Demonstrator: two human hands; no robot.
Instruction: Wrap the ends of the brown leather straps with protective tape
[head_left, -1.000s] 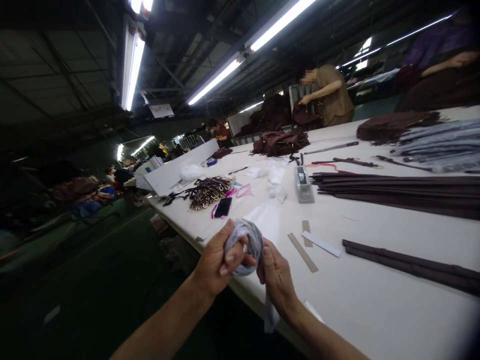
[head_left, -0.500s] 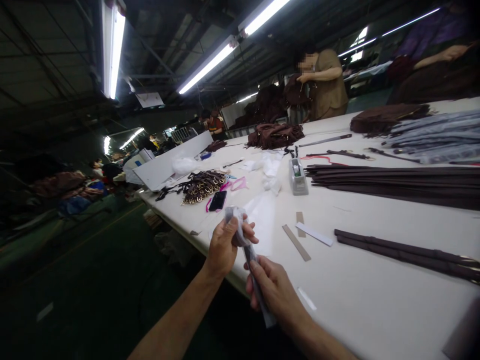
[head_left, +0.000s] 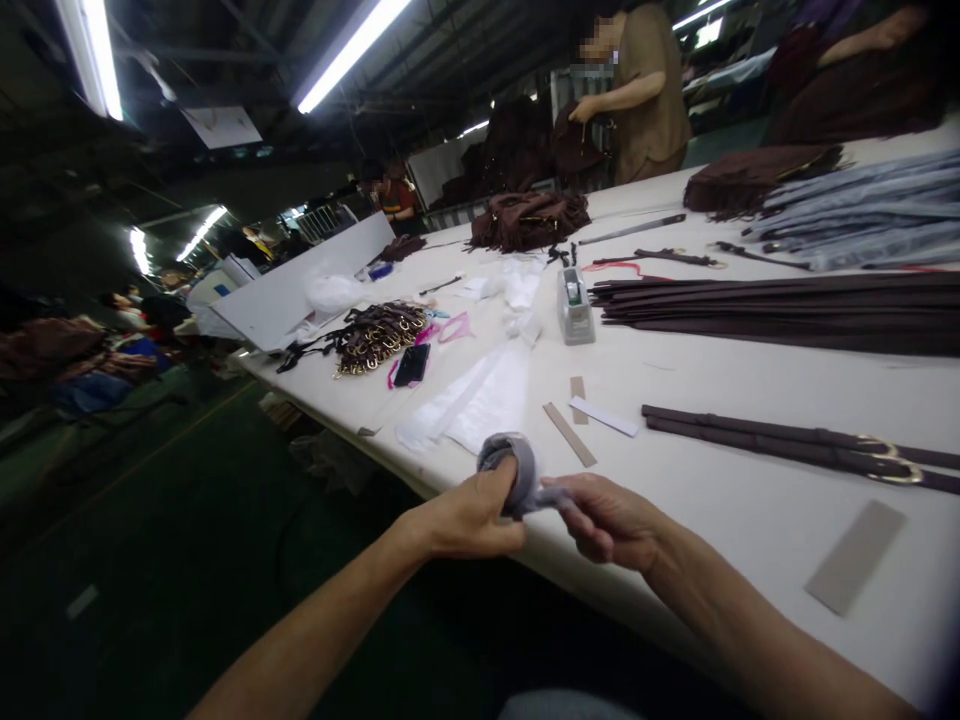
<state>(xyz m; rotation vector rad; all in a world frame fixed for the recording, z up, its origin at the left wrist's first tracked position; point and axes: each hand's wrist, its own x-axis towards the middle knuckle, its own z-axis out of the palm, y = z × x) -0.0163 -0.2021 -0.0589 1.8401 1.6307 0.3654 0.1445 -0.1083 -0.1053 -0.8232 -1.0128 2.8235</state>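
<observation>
A strap in cloudy plastic wrap is wound into a grey coil point(head_left: 525, 462) over the table's near edge. My left hand point(head_left: 480, 512) grips the coil, its thumb inside the loop. To the right, my right hand point(head_left: 611, 515) pinches the loose tail of the same strap. Just beyond the hands lie a white plastic bag point(head_left: 480, 395) and some flat strips, one beige point(head_left: 570, 434) and one white point(head_left: 604, 416).
The white table point(head_left: 720, 560) bears dark belts with gold buckles point(head_left: 765, 446), a long stack of dark straps point(head_left: 772, 310), a tape dispenser point(head_left: 576, 312), a black phone point(head_left: 412, 365) and a buckle pile point(head_left: 381, 336). A person point(head_left: 649, 95) stands across the table.
The strap's hanging length is now mostly wound into a larger coil. My right hand has moved up and right, with the short tail between its fingers. The view has tilted downward.
</observation>
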